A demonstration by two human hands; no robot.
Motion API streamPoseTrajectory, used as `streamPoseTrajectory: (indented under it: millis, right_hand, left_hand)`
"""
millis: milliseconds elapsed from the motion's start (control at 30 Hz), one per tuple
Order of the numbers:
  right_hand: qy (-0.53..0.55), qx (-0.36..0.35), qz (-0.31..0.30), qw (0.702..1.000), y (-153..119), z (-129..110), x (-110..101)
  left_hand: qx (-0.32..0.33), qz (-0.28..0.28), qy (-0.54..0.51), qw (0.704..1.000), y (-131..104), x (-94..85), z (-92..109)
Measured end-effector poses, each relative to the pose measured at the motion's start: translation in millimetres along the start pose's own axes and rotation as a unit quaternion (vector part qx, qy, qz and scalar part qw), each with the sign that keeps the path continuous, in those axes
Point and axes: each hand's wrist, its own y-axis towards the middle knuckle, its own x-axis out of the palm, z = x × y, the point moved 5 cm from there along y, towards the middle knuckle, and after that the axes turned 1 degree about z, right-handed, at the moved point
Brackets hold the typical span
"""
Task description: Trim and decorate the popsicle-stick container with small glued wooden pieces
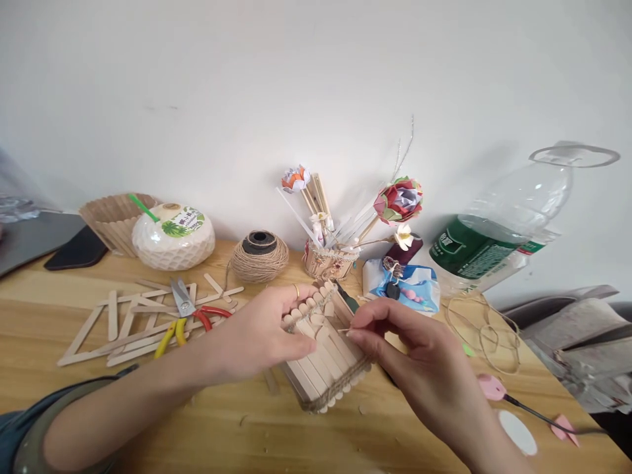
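Pinching a thin sliver at the stick box point(323, 359), right hand point(395, 342); left hand point(261, 332) gripped its far rim. Walls up and twine-bound, at table point(74, 289) centre; finishing left. At 10 o'clock: one scissors point(182, 299), one pliers point(190, 322), one twine ball point(259, 257).

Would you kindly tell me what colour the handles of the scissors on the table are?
The scissors have yellow handles, clearest in the head view, left of the left hand.
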Motion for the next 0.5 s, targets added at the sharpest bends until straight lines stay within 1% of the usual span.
streamPoseTrajectory:
  millis: [167,300,500]
  right_hand:
    - [0.006,0.016,-0.022,1.000,2.7,6.2,2.3]
    - [0.018,0.036,-0.022,0.999,3.6,11.1,2.0]
    - [0.013,0.033,-0.029,0.999,2.9,10.6,2.4]
  left_hand:
    - [0.009,-0.012,0.004,1.000,-0.1,3.8,0.4]
    - [-0.003,-0.008,0.024,1.000,0.3,3.6,-1.5]
    - [0.007,-0.020,0.028,0.999,-0.6,5.9,-0.7]
